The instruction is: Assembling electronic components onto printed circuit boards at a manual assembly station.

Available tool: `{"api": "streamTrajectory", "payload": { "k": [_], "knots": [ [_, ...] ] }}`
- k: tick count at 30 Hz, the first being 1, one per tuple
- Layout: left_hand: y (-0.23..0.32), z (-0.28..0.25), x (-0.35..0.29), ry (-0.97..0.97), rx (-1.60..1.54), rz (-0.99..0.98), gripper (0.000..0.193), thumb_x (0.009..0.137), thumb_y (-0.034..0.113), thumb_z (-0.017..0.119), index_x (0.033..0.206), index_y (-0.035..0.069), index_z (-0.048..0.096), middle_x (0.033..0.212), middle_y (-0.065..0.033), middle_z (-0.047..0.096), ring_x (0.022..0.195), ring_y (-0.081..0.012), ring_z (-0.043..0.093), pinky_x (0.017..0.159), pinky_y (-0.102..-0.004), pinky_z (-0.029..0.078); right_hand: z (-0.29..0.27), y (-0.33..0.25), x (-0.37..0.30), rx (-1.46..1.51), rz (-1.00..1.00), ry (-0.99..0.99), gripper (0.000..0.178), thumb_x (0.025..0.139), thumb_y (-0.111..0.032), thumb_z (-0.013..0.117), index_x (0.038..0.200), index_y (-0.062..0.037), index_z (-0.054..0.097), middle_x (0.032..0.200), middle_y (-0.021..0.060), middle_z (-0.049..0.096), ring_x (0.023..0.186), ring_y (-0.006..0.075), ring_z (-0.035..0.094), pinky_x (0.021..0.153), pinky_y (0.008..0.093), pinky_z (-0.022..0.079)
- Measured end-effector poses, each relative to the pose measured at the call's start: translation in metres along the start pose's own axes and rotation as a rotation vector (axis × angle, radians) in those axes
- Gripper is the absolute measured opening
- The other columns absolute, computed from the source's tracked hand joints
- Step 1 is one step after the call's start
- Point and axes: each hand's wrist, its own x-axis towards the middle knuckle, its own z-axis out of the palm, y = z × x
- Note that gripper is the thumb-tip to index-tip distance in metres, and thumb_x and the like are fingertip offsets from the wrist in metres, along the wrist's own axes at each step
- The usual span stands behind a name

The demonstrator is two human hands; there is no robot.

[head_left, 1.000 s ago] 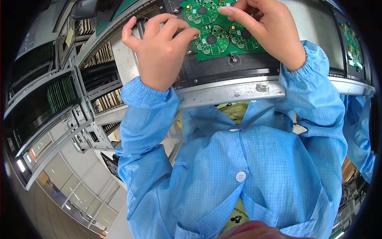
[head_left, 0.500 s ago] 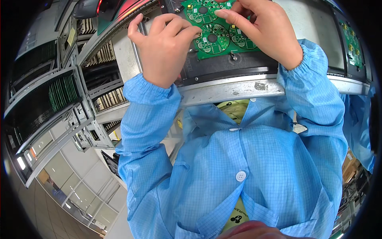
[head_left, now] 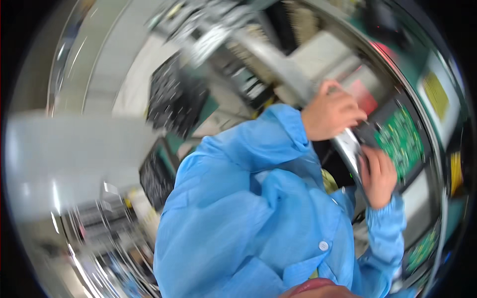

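The view is smeared by motion. My left hand (head_left: 332,113) is above the metal rail, at the near left corner of a dark fixture (head_left: 386,113). Its fingers are curled inward with the fingertips drawn together; whatever they may hold is too blurred to see. My right hand (head_left: 380,175) is low over the rail and the fixture's near edge, its fingers extended and nothing visible in them. Beyond the hands, a green circuit board panel (head_left: 401,141) lies in the fixture, its components blurred.
The silvery rail (head_left: 348,145) runs between my body and the fixture. Another green board (head_left: 422,252) sits farther along the line at lower right. A yellow label sheet (head_left: 435,95) is past the far rail. Black racks (head_left: 176,92) stand at left.
My head has turned left, so the whole scene is tilted and the board appears farther right. Both hands are off the middle of the panel, nearer its edge and the rail.
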Motion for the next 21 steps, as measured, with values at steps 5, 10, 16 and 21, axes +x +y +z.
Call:
{"api": "streamTrajectory", "payload": {
  "k": [5, 10, 16, 21],
  "knots": [
    [0.002, -0.082, -0.139, 0.112, 0.431, -0.263, 0.029, 0.081, 0.010, 0.072, 0.106, 0.024, 0.076, 0.097, 0.0037, 0.066, 0.096, -0.0168, 0.064, 0.100, -0.0412, 0.042, -0.004, -0.017, -0.010, -0.062, -0.299, -0.252, 0.030, 0.091, -0.007, 0.074, 0.120, -0.0057, 0.069, 0.109, 0.0140, 0.067, 0.096, 0.0340, 0.065, 0.082, 0.0437, 0.053],
    [0.029, -0.160, -0.294, 0.220, 0.453, -0.868, 0.027, 0.083, 0.006, 0.068, 0.107, 0.014, 0.076, 0.100, -0.0062, 0.069, 0.099, -0.0279, 0.066, 0.093, -0.0417, 0.050, 0.003, -0.029, 0.008, -0.028, -0.517, -0.386, 0.036, 0.087, -0.005, 0.075, 0.122, -0.0058, 0.067, 0.110, 0.0114, 0.067, 0.099, 0.0327, 0.065, 0.083, 0.0437, 0.049],
    [0.071, -0.221, -0.586, 1.434, 0.811, -1.718, 0.028, 0.091, 0.011, 0.073, 0.115, -0.003, 0.066, 0.109, -0.0186, 0.070, 0.098, -0.0262, 0.069, 0.086, -0.0372, 0.056, 0.025, -0.057, 0.042, -0.066, -0.536, -0.413, 0.035, 0.087, -0.003, 0.073, 0.121, -0.0081, 0.067, 0.113, 0.0118, 0.068, 0.096, 0.0340, 0.066, 0.082, 0.0438, 0.051],
    [0.144, -0.321, -0.734, 1.898, 0.747, -2.477, 0.071, 0.103, 0.059, 0.049, 0.133, -0.004, 0.056, 0.129, -0.0264, 0.064, 0.118, -0.0444, 0.065, 0.104, -0.0537, 0.051, 0.052, -0.069, 0.062, -0.036, -0.550, -0.452, 0.028, 0.087, -0.003, 0.071, 0.115, -0.0079, 0.067, 0.107, 0.0110, 0.068, 0.093, 0.0335, 0.067, 0.080, 0.0445, 0.052]
  ]
}}
